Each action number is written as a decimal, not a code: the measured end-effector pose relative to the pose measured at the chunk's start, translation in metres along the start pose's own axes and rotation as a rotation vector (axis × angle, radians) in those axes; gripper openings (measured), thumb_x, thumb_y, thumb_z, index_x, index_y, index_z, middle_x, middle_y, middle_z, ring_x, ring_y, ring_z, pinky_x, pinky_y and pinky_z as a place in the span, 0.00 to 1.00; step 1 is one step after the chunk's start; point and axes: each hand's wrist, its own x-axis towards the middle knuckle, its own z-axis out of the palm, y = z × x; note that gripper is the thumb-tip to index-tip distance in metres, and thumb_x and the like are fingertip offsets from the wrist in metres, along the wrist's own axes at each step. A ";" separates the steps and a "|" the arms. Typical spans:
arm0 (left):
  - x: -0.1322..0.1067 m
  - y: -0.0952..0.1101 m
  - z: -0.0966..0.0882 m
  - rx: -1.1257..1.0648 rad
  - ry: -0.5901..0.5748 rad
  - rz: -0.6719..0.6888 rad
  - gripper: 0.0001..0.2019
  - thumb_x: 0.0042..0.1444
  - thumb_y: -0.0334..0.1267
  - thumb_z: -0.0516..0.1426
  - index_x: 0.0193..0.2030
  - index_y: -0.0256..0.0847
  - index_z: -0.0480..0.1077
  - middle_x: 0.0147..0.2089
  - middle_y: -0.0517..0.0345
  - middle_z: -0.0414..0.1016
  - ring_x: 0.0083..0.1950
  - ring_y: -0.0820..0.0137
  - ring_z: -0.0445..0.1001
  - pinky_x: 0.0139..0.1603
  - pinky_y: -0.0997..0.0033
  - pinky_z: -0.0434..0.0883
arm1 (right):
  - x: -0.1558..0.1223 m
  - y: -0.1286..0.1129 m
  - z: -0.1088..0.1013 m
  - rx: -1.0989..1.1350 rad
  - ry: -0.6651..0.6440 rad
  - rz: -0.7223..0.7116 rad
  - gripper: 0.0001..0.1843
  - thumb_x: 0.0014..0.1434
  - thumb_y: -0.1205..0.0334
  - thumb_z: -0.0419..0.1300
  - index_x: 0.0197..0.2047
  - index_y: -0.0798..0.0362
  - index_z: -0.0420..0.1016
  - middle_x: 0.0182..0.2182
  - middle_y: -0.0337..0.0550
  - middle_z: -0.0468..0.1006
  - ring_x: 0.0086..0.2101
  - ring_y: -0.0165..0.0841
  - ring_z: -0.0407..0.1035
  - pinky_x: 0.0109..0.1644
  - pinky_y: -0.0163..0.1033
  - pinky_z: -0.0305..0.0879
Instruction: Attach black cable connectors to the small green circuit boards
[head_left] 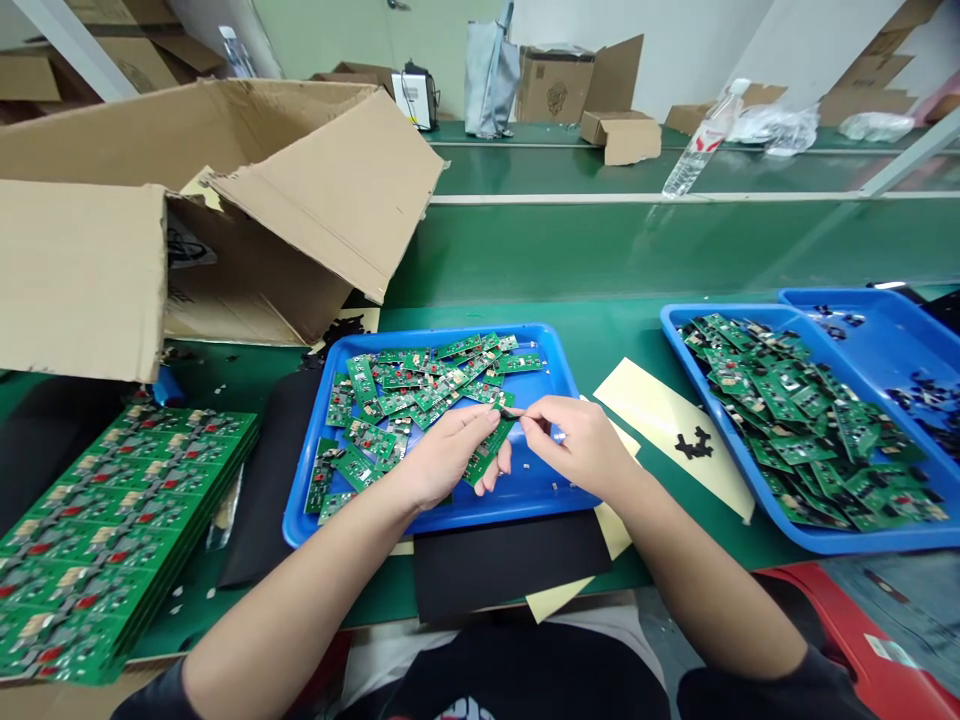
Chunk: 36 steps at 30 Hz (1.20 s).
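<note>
Over a blue tray (pixel 540 385) holding several small green circuit boards (pixel 409 385), my left hand (pixel 446 455) grips one small green circuit board (pixel 491 445) between thumb and fingers. My right hand (pixel 581 445) is closed in a pinch at the upper end of that same board, fingertips touching it. Both hands hover just above the tray's near right part.
A stack of large green circuit panels (pixel 112 520) lies at the left. An open cardboard box (pixel 225 200) stands behind it. Two more blue trays (pixel 885 345) at the right hold several boards. Yellow paper (pixel 667 415), black sheets (pixel 502 560), a plastic bottle (pixel 701 140).
</note>
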 end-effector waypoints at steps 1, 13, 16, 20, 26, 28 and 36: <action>0.000 -0.001 -0.001 0.021 0.000 -0.003 0.17 0.59 0.43 0.50 0.23 0.36 0.66 0.17 0.62 0.67 0.14 0.78 0.62 0.14 0.80 0.60 | 0.000 0.001 0.000 -0.022 0.010 -0.001 0.13 0.60 0.65 0.51 0.24 0.53 0.67 0.20 0.38 0.69 0.22 0.27 0.61 0.28 0.33 0.57; -0.001 -0.002 -0.004 0.332 -0.031 -0.008 0.20 0.62 0.48 0.46 0.26 0.38 0.64 0.16 0.63 0.67 0.14 0.78 0.63 0.17 0.79 0.62 | 0.001 0.002 -0.002 -0.217 0.046 -0.148 0.14 0.64 0.64 0.49 0.32 0.55 0.73 0.23 0.43 0.73 0.25 0.31 0.66 0.32 0.37 0.61; -0.001 -0.004 -0.005 0.387 -0.048 -0.012 0.22 0.63 0.48 0.45 0.24 0.38 0.64 0.14 0.63 0.64 0.14 0.78 0.62 0.18 0.79 0.62 | 0.001 0.001 0.001 -0.185 0.049 -0.165 0.13 0.64 0.64 0.48 0.40 0.55 0.74 0.30 0.47 0.75 0.31 0.34 0.69 0.36 0.38 0.65; -0.001 -0.005 -0.005 0.394 -0.004 0.013 0.20 0.62 0.49 0.45 0.27 0.38 0.64 0.15 0.64 0.65 0.13 0.78 0.62 0.17 0.79 0.61 | 0.000 0.000 0.002 -0.058 0.020 -0.093 0.19 0.65 0.65 0.47 0.58 0.50 0.63 0.41 0.49 0.72 0.36 0.34 0.71 0.41 0.40 0.70; -0.001 -0.004 -0.005 0.361 0.065 0.076 0.17 0.62 0.49 0.45 0.29 0.38 0.63 0.20 0.63 0.68 0.15 0.78 0.64 0.17 0.79 0.62 | -0.002 0.003 -0.001 0.141 0.279 0.082 0.34 0.61 0.63 0.53 0.67 0.46 0.41 0.57 0.56 0.58 0.37 0.33 0.71 0.43 0.44 0.73; -0.001 -0.002 -0.006 0.345 0.106 0.102 0.17 0.62 0.48 0.45 0.32 0.38 0.64 0.20 0.63 0.68 0.16 0.77 0.65 0.18 0.78 0.63 | -0.001 0.004 -0.003 0.173 0.341 0.116 0.29 0.61 0.63 0.54 0.64 0.49 0.51 0.57 0.57 0.58 0.38 0.34 0.72 0.41 0.43 0.73; -0.002 -0.003 -0.003 0.463 0.099 0.136 0.20 0.63 0.45 0.44 0.24 0.39 0.62 0.17 0.64 0.64 0.17 0.77 0.64 0.21 0.78 0.64 | 0.001 -0.005 0.005 0.206 0.132 0.016 0.06 0.60 0.60 0.56 0.37 0.54 0.71 0.30 0.43 0.76 0.30 0.32 0.72 0.35 0.38 0.71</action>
